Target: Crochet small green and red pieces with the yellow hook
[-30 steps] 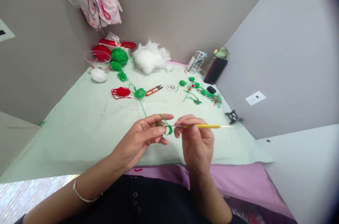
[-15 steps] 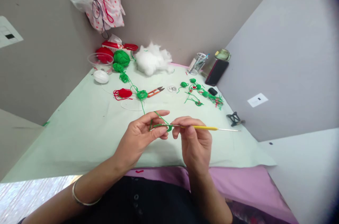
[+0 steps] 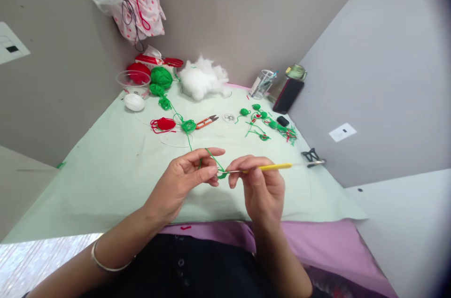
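Observation:
My right hand (image 3: 264, 185) grips a crochet hook (image 3: 275, 166) with a yellow handle, its metal shaft pointing left. At the hook's tip is a small piece of green crochet (image 3: 222, 176). Thumb and fingers of my left hand (image 3: 192, 176) pinch this piece from the left. A strand of green yarn (image 3: 215, 159) runs over my raised left index finger down to the hook. Beyond the hand, the yarn leads up to a loose green bundle (image 3: 189, 126) on the table. The exact stitches are too small to make out.
Orange thread snips (image 3: 207, 122) and a red yarn bundle (image 3: 164, 124) lie beyond my hands. White stuffing (image 3: 204, 78) and green yarn balls (image 3: 161, 77) sit at the back. Small green crocheted pieces (image 3: 264, 115), a phone (image 3: 289, 95) and a black stand (image 3: 313, 157) are on the right.
The hook's tip has come down and its handle end tilted up, with my right hand slightly further right. My left fingers have drawn back a little to the left.

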### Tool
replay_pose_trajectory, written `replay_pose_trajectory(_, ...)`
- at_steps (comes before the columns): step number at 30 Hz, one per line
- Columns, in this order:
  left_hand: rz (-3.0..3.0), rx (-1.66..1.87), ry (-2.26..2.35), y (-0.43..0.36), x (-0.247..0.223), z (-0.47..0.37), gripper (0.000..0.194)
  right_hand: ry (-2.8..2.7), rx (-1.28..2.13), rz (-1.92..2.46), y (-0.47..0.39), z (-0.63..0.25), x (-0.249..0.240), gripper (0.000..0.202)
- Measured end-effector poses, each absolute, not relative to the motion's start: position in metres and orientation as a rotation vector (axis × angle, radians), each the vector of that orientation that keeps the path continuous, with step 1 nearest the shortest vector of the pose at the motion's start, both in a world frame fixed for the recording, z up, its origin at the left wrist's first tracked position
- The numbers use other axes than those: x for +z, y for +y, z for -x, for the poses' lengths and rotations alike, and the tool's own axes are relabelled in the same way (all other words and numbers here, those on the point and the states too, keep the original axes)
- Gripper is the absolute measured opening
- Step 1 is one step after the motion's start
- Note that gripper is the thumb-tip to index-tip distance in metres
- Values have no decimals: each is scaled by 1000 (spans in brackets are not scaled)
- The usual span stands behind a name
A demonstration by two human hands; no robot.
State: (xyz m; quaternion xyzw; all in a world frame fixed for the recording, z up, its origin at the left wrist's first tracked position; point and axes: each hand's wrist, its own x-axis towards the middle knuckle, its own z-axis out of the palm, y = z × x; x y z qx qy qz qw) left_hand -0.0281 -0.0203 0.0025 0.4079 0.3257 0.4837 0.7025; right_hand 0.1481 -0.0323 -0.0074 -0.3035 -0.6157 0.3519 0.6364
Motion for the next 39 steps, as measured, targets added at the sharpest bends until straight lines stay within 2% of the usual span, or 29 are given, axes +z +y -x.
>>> replay_pose_trajectory(5,-846,1122,674,-24,4,26,40,-1881,53,853,-44,-151,-14,34)
replay_pose_trajectory(7,-747,1062,612,-24,3,25,45,-1919,-100,856,-45,-150,-17,44)
replay_pose_trajectory(9,-646,973,568,-23,3,24,47,-1836,-44,844,-44,-149,-18,41)
replay_pose_trajectory(11,-604,938,569,-20,2,24,44,-1674,148,831,-40,-148,-14,29)
replay_pose_trajectory(15,-727,1071,666,-21,2,22,42,-1456,566,757,-34,-147,-8,24)
replay_pose_trajectory(17,-804,1141,693,-24,2,19,49,-1542,492,799,-33,-145,-12,22)
replay_pose_trajectory(19,-813,1146,689,-26,2,18,56,-1655,202,850,-34,-142,-19,27)
replay_pose_trajectory(21,-747,1069,656,-26,2,19,55,-1691,3,846,-36,-141,-23,33)
replay_pose_trajectory(22,-699,1021,633,-24,2,20,52,-1671,11,837,-36,-141,-23,34)
replay_pose_trajectory(26,-583,962,569,-19,3,26,31,-1365,458,798,-34,-146,-13,23)
replay_pose_trajectory(29,-639,1008,572,-21,5,25,27,-1258,740,712,-32,-146,-7,19)
replay_pose_trajectory(33,-708,1007,584,-25,7,22,37,-1393,757,717,-31,-143,-10,17)
replay_pose_trajectory(39,-675,936,561,-23,8,27,29,-1316,898,700,-34,-148,-7,23)
